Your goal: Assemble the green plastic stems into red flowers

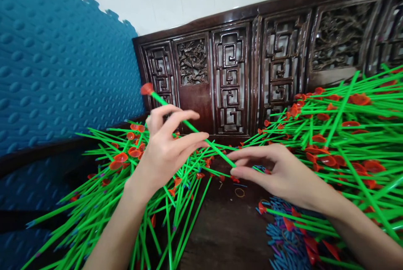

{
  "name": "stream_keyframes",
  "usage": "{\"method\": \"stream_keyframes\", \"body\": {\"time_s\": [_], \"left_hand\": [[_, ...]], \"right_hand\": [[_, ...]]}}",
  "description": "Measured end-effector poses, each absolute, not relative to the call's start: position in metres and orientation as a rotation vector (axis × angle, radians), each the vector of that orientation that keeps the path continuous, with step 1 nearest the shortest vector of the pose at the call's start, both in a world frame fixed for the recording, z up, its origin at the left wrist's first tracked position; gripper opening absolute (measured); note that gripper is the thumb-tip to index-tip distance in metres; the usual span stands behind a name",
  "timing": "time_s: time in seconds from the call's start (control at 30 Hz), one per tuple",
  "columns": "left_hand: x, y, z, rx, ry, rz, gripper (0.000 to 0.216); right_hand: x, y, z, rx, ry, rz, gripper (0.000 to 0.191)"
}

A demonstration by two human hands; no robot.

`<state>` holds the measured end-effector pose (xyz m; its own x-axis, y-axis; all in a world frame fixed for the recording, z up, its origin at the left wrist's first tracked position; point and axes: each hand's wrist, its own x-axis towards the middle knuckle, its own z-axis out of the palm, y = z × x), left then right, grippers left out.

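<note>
A thin green plastic stick [217, 149] with a red flared cup [146, 89] at its upper end slants across the middle of the view. My left hand [168, 142] has its fingers curled loosely around the upper part, below the cup; some of the stick is hidden behind the fingers. The lower end sits in a pinch between thumb and fingertips of my right hand [277, 171]. Beneath my left hand lies a heap of similar green sticks [103, 203], many with red cups. Small blue pieces [285, 236] are piled below my right hand.
A larger heap of green sticks with red cups [355, 135] fills the right side. The dark wooden surface [226, 228] carries a few loose rubber bands [239, 192]. Behind stands a carved dark wooden panel [197, 106]; a blue bumpy foam mat [63, 60] rises at left.
</note>
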<state>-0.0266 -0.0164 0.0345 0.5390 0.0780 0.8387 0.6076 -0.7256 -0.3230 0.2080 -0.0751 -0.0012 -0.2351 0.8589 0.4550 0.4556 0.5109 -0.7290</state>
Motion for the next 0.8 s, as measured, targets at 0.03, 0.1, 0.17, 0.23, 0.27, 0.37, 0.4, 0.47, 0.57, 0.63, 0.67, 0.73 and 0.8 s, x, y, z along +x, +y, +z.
{"method": "stream_keyframes", "body": {"time_s": [0.03,0.1,0.17,0.23,0.27,0.37,0.4,0.47,0.57,0.63,0.67,0.73,0.8], "left_hand": [[-0.025,-0.017,0.034,-2.096,-0.561,-1.195,0.012],[-0.023,-0.019,0.033,-2.002,-0.583,-1.324,0.014],[-0.022,-0.02,0.032,-1.954,-0.604,-1.465,0.019],[-0.022,-0.023,0.031,-1.874,-0.604,-1.586,0.024],[-0.022,-0.024,0.031,-1.814,-0.587,-1.624,0.025],[-0.025,-0.027,0.032,-1.633,-0.55,-1.664,0.021],[-0.025,-0.027,0.032,-1.592,-0.553,-1.669,0.02],[-0.025,-0.024,0.032,-1.576,-0.526,-1.702,0.024],[-0.022,-0.015,0.03,-1.778,-0.523,-1.748,0.036],[-0.019,-0.011,0.028,-1.994,-0.596,-1.709,0.036],[-0.017,-0.011,0.027,-2.078,-0.624,-1.667,0.035],[-0.014,-0.011,0.026,-2.178,-0.618,-1.569,0.033],[-0.013,-0.013,0.026,-2.223,-0.606,-1.504,0.033]], "right_hand": [[0.207,-0.075,-0.004,-1.086,-1.905,0.654,0.019],[0.203,-0.074,-0.009,-1.074,-1.979,0.771,0.014],[0.198,-0.072,-0.015,-1.075,-2.048,0.833,0.009],[0.194,-0.068,-0.022,-1.09,-2.091,0.832,0.004],[0.192,-0.066,-0.026,-1.096,-2.109,0.825,0.003],[0.189,-0.058,-0.041,-1.094,-2.171,0.85,0.004],[0.189,-0.055,-0.045,-1.094,-2.196,0.883,0.005],[0.188,-0.049,-0.055,-1.118,-2.252,0.952,0.006],[0.189,-0.039,-0.069,-1.196,-2.33,0.997,0.008],[0.19,-0.034,-0.078,-1.249,-2.385,0.96,0.007],[0.19,-0.033,-0.083,-1.27,-2.408,0.935,0.006],[0.192,-0.03,-0.09,-1.303,-2.438,0.885,0.003],[0.192,-0.029,-0.096,-1.341,-2.442,0.849,0.004]]}}
